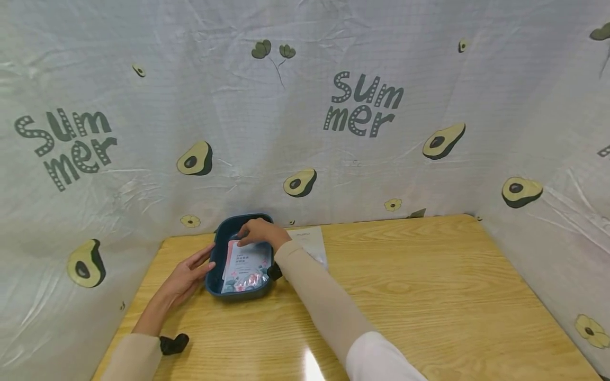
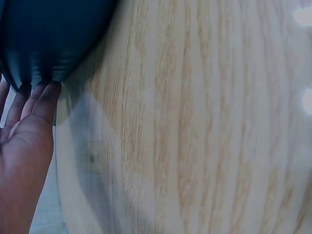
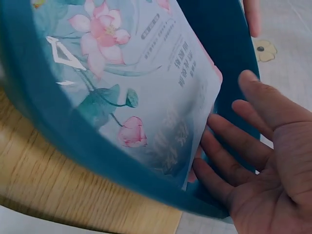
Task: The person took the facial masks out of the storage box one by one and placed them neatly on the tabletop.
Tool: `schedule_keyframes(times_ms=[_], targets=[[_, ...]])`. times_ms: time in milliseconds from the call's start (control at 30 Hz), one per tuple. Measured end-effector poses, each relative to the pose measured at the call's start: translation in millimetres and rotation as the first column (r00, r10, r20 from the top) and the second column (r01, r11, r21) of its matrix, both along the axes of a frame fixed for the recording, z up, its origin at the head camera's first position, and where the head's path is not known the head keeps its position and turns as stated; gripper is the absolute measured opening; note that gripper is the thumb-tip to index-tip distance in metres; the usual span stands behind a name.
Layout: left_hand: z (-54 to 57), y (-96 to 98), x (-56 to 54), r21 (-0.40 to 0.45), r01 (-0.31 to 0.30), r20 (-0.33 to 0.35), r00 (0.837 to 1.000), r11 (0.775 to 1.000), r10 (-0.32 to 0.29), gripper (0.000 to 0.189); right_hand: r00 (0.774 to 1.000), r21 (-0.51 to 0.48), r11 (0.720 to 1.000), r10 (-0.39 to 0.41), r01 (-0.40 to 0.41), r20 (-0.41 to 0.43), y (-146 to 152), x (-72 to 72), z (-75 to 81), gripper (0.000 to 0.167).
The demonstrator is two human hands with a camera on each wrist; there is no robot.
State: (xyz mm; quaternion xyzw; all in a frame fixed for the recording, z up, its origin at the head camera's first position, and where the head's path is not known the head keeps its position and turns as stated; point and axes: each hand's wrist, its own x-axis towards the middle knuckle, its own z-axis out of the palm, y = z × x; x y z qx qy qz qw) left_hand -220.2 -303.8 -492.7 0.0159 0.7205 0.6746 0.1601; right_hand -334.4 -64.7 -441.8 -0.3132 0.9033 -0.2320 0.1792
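Observation:
A dark blue-green plastic bin (image 1: 240, 298) stands at the back left of the table. Inside it lies a flat pale packet (image 1: 245, 264) printed with pink lotus flowers, over something with a pink edge (image 1: 231, 245). My left hand (image 1: 186, 278) rests its fingers against the bin's left side; the left wrist view has these fingertips (image 2: 51, 90) touching the outer wall. My right hand (image 1: 263, 233) reaches into the far part of the bin. In the right wrist view its fingers are loosely bent at the packet's edge, with the thumb (image 3: 270, 100) apart from it.
A white sheet or packet (image 1: 310, 241) lies on the table just right of the bin, partly hidden by the right forearm. Behind the wooden table (image 1: 405, 296) hangs a white curtain (image 1: 257, 116) with avocado prints, also along both sides.

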Motion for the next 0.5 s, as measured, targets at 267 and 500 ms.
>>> schedule_keyframes(times_ms=[267, 500], targets=[[-1.8, -0.5, -1.2, 0.013, 0.010, -0.021, 1.000, 1.000, -0.009, 0.073, 0.999, -0.013, 1.000, -0.012, 0.012, 0.030, -3.1, 0.8, -1.1, 0.032], [-5.0, -2.6, -1.0, 0.067, 0.011, -0.029, 1.000, 0.998, -0.009, 0.074, 1.000, -0.047, 0.999, 0.003, -0.002, 0.020, -3.7, 0.2, -1.8, 0.021]])
